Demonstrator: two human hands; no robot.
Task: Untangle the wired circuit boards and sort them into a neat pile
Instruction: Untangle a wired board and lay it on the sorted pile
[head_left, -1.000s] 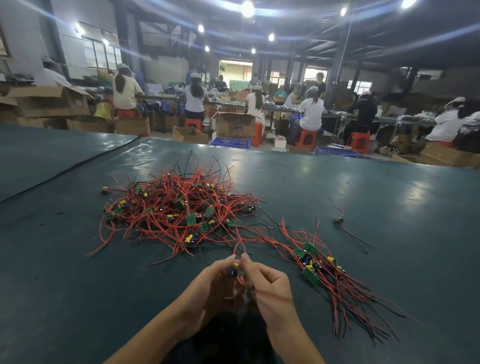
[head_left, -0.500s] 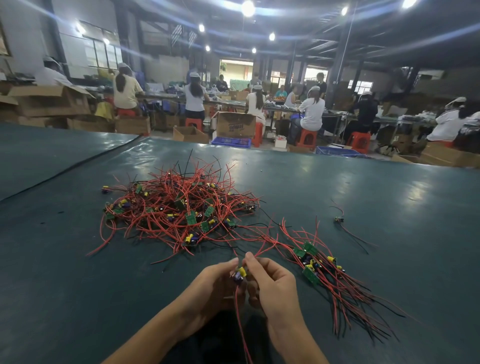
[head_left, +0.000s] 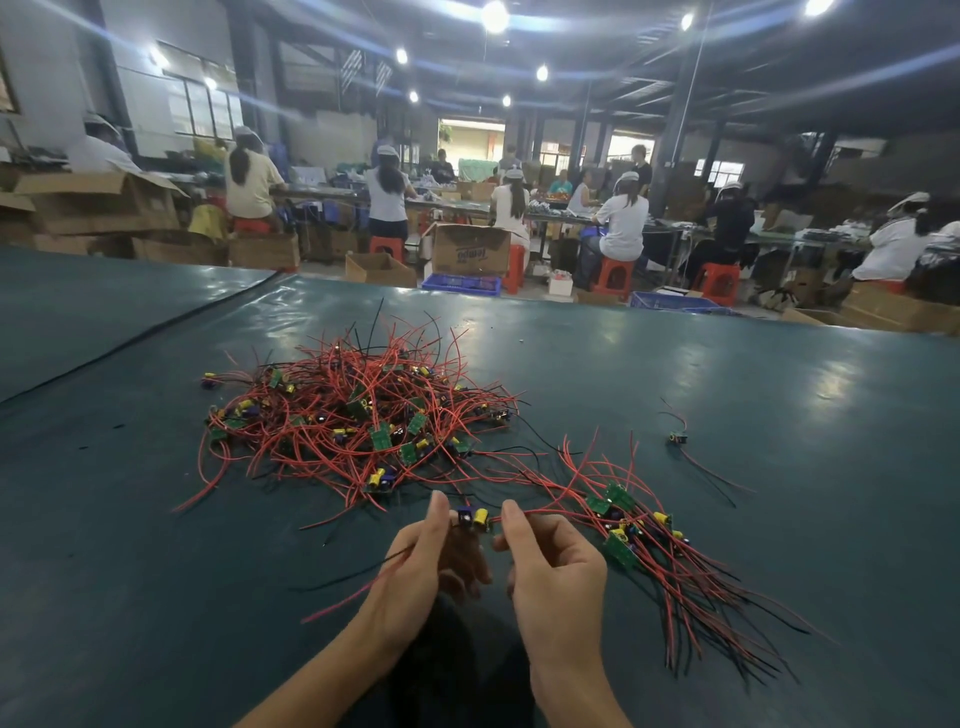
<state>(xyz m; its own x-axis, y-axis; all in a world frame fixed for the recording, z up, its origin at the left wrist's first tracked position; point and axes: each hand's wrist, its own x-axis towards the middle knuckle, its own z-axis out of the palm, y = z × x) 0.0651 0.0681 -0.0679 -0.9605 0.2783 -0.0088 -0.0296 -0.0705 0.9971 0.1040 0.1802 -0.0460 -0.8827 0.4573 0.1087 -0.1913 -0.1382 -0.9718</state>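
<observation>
Since a moment ago my two grips have drawn apart, and the loose leads that hung straight down between them now trail out to the left under my left wrist. My left grip (head_left: 415, 566) has its fingers curled and pinches a small circuit board carrying a yellow capacitor and a blue part (head_left: 474, 518), held up over the near part of the dark green desk (head_left: 779, 415). My right grip (head_left: 556, 571) pinches a thin red wire (head_left: 556, 513) between forefinger and thumb, just right of that board. The wire runs on toward the sorted pile of green boards with red and black leads (head_left: 639, 540), which lies on the desk to my right. The big tangled heap of red-wired boards (head_left: 353, 421) lies beyond my hands. One lone wired board (head_left: 678, 438) lies apart, farther right.
</observation>
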